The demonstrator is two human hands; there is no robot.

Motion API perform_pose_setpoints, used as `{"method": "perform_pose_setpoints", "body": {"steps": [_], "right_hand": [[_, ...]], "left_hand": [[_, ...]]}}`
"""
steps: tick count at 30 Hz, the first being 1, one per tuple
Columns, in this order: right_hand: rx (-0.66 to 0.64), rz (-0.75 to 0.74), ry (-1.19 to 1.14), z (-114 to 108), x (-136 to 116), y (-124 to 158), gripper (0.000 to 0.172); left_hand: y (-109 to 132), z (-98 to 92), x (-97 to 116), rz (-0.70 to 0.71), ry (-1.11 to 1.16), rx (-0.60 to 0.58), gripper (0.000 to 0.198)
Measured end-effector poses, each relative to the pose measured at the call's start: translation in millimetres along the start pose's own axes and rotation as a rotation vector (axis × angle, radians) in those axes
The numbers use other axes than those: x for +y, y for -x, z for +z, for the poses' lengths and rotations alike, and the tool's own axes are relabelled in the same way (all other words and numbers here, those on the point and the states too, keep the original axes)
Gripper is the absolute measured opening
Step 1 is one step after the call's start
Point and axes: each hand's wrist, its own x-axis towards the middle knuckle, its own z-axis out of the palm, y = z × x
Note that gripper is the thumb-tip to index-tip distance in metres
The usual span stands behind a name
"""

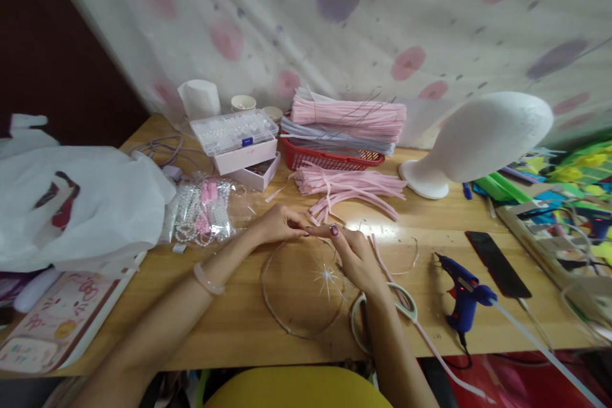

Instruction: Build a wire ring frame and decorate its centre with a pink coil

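My left hand [283, 223] pinches the far side of a thin wire hoop [276, 319], thumb and fingers pressed together. Fingertips of my right hand [352, 254] meet it there, closed on the same stretch of wire; any small piece between them is hidden. The rest of the hoop hangs or lies low over the wooden table, and I cannot tell whether it touches. A white spiky starburst piece [326, 276] shows inside the ring. Pale-handled scissors [411, 311] lie partly under my right forearm, beside a long pink strip [442, 357].
Pink fuzzy strips [351, 182] lie ahead, before a red basket [315, 158] of bundles. Rightward are a white foam head [488, 137], blue glue gun [463, 296] and black phone [497, 262]. Leftward, bagged pearl beads [201, 210], a bead box [234, 132] and a white plastic bag [95, 197].
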Motion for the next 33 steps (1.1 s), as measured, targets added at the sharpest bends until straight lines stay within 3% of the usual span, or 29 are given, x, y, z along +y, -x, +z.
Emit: {"method": "perform_pose_setpoints", "body": {"steps": [8,16,21,29,33], "right_hand": [[-0.024,0.025,-0.077,-1.8,4.0,-2.3,0.055],[-0.029,-0.006,-0.22,-7.1,5.0,-2.0,0.066],[0.089,0.009,-0.301,-11.7,19.8,0.7,0.081],[0.23,0.126,-0.154,-7.7,20.8,11.3,0.062],[0.221,0.192,-0.085,-8.3,19.9,16.8,0.055]], "left_hand": [[0.2,3.3,-5.1,0.001,-0.008,-0.009,0.033],[-0.3,3.1,-9.5,-0.002,-0.004,-0.016,0.031],[0.2,4.0,-6.4,0.012,0.026,-0.015,0.031],[-1.7,5.0,12.3,0.162,0.134,0.05,0.024],[-3.7,5.3,11.3,0.239,0.177,0.065,0.025]]}}
